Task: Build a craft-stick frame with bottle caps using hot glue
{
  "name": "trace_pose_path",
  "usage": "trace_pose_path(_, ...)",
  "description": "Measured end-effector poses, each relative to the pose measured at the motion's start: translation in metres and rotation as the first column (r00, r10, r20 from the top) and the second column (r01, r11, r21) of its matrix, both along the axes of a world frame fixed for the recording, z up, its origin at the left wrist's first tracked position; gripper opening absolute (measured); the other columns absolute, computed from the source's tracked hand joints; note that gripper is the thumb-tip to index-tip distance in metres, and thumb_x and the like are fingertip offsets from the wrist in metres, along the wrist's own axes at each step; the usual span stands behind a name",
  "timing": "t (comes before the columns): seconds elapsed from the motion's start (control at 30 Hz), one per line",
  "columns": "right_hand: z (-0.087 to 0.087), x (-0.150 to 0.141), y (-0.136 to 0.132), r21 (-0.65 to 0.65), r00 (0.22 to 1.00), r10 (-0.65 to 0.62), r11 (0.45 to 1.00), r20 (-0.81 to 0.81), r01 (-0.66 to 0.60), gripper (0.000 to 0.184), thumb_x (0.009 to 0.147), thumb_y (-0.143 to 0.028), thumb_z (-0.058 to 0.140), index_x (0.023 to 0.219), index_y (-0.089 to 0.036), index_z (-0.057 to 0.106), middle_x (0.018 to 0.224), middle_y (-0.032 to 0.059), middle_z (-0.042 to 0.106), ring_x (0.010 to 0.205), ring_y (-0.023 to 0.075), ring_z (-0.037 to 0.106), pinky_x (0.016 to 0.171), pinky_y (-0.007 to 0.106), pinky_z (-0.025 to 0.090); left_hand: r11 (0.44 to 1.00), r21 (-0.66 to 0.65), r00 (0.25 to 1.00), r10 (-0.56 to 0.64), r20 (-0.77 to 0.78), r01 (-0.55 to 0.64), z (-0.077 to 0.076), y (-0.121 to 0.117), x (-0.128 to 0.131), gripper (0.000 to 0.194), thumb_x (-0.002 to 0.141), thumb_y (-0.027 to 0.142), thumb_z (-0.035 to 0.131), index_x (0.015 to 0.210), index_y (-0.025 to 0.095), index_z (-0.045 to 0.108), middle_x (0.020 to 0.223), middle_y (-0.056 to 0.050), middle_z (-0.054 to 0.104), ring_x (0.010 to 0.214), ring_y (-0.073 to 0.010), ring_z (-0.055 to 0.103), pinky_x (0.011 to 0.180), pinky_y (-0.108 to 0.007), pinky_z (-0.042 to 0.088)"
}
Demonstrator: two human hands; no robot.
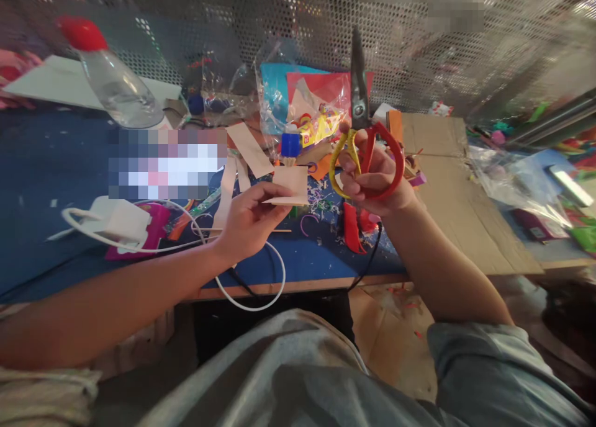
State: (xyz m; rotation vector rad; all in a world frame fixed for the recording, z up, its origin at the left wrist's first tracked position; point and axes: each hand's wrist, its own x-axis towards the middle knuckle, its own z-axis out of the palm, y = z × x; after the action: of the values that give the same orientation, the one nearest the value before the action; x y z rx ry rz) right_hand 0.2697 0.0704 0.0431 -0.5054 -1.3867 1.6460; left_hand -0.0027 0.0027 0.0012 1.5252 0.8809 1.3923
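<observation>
My left hand (249,219) pinches a small pale piece of card (291,185) between thumb and fingers, held above the blue table top (56,185). My right hand (375,182) grips a pair of scissors (359,104) by their yellow and red handles, with the closed blades pointing straight up. The scissors are just right of the card, a short gap between them. Paper scraps and coloured shavings lie on the table beneath both hands.
A clear bottle with a red cap (112,79) leans at the back left. A white charger and cable (118,222) lie at the left. Plastic bags of coloured paper (307,104) stand behind. Brown cardboard (460,197) covers the right side. Perforated metal mesh (279,11) backs the table.
</observation>
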Motion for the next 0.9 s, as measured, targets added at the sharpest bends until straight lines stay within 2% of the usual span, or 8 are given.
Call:
trace_pose_path(0.1, -0.009, 0.0, 0.0, -0.022, 0.999, -0.01, 1.0, -0.032, 0.01, 0.075, 0.072, -0.023, 0.099, 0.136, -0.042, 0.064, 0.091, -0.0078, 0.056, 0.057, 0.0067, 0.053, 0.038, 0.019, 0.037, 1.0, 0.023, 1.0, 0.009, -0.015, -0.009, -0.002, 0.001, -0.001, 0.031, 0.095, 0.047, 0.09, 0.103, 0.018, 0.083, 0.099, -0.009, 0.084, 0.086, -0.0167, 0.077, 0.07, -0.025, 0.061)
trace_pose_path(0.2, -0.016, 0.0, -0.002, -0.007, 0.998, -0.06, 0.998, -0.013, 0.06, 0.075, 0.073, -0.029, 0.1, 0.137, -0.042, 0.063, 0.089, -0.0074, 0.053, 0.056, 0.0077, 0.05, 0.035, 0.02, 0.034, 1.0, 0.016, 0.999, 0.006, -0.033, -0.005, 0.0, -0.001, -0.003, 0.027, 0.096, 0.044, 0.09, 0.105, 0.019, 0.084, 0.102, -0.01, 0.086, 0.089, -0.0176, 0.079, 0.073, -0.026, 0.063)
trace_pose_path(0.37, -0.024, -0.002, -0.009, 0.019, 0.994, -0.094, 0.995, 0.047, 0.093, 0.081, 0.082, -0.033, 0.096, 0.151, -0.043, 0.056, 0.09, -0.0072, 0.057, 0.051, 0.0083, 0.044, 0.033, 0.023, 0.039, 1.0, 0.003, 0.998, 0.004, -0.058, -0.004, 0.005, -0.003, -0.003, 0.029, 0.097, 0.045, 0.09, 0.104, 0.019, 0.083, 0.101, -0.01, 0.086, 0.088, -0.0183, 0.08, 0.073, -0.027, 0.063)
trace_pose_path(0.63, -0.028, -0.008, -0.021, 0.056, 1.0, -0.002, 0.998, -0.023, 0.003, 0.085, 0.086, -0.031, 0.093, 0.16, -0.037, 0.051, 0.086, -0.0099, 0.06, 0.042, 0.005, 0.047, 0.031, 0.02, 0.044, 0.998, -0.051, 0.995, 0.022, -0.102, -0.027, 0.008, -0.002, -0.002, 0.038, 0.094, 0.054, 0.09, 0.104, 0.018, 0.082, 0.101, -0.01, 0.086, 0.085, -0.0179, 0.077, 0.069, -0.026, 0.06)
trace_pose_path(0.77, -0.03, -0.004, -0.024, 0.066, 1.0, 0.003, 0.998, 0.016, -0.004, 0.092, 0.086, -0.033, 0.091, 0.166, -0.038, 0.045, 0.088, -0.0088, 0.063, 0.044, 0.0073, 0.053, 0.033, 0.021, 0.048, 0.998, -0.032, 0.988, 0.044, -0.145, -0.049, 0.009, -0.002, -0.003, 0.031, 0.092, 0.047, 0.092, 0.103, 0.019, 0.082, 0.1, -0.009, 0.086, 0.081, -0.0168, 0.075, 0.067, -0.026, 0.057)
trace_pose_path(0.9, -0.03, -0.003, -0.026, 0.072, 0.997, 0.004, 0.997, 0.083, -0.01, 0.095, 0.085, -0.04, 0.092, 0.167, -0.038, 0.045, 0.09, -0.0065, 0.065, 0.046, 0.0096, 0.055, 0.033, 0.025, 0.05, 0.998, -0.043, 0.992, 0.039, -0.123, -0.045, 0.007, -0.001, -0.003, 0.025, 0.092, 0.041, 0.092, 0.103, 0.02, 0.083, 0.098, -0.007, 0.085, 0.079, -0.0156, 0.073, 0.066, -0.026, 0.056)
